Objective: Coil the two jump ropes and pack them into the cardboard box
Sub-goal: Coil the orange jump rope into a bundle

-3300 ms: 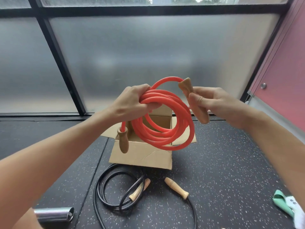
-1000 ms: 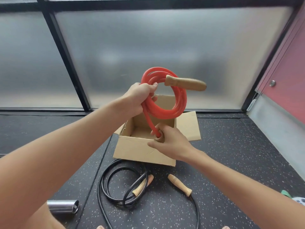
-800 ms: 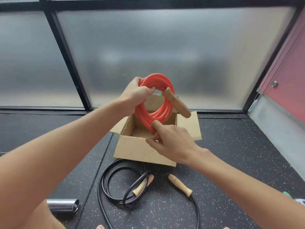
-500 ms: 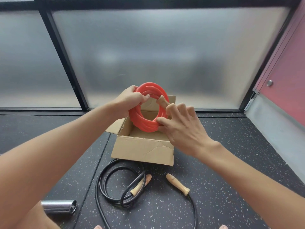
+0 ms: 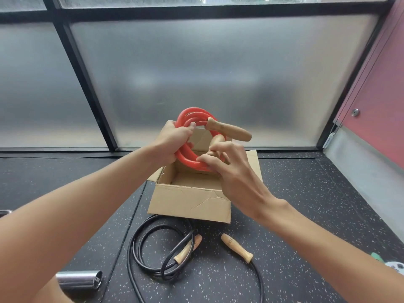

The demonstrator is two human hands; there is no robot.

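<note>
"Red jump rope is coiled tight, so why is it up in the air and not in the cardboard box?"

"I judge it is being tidied before it goes down. The left hand is clamped round the coil at its 9 o'clock side, so the loops cannot spring apart. The right hand, fingers partly spread, pinches at the 5 o'clock edge, where one wooden handle pokes through the ring. The other handle juts toward 3 o'clock from the top."

"So it hangs right over the open box?"

"Over its far half, clear of the bottom as far as I can tell. The flaps are folded out, so the way is free; that jutting handle looks like the one thing that could catch on a wall."

"And the second rope?"

"Black jump rope lies on the floor at 6 o'clock of the box, in loose loops, touched by neither hand. That half is not yet done."

"The room?"

"Dark rubber floor with pale flecks. Frosted window in black frames at 12 o'clock, a dull red wall at 3 o'clock, a chrome cylinder at 7 o'clock."
</note>
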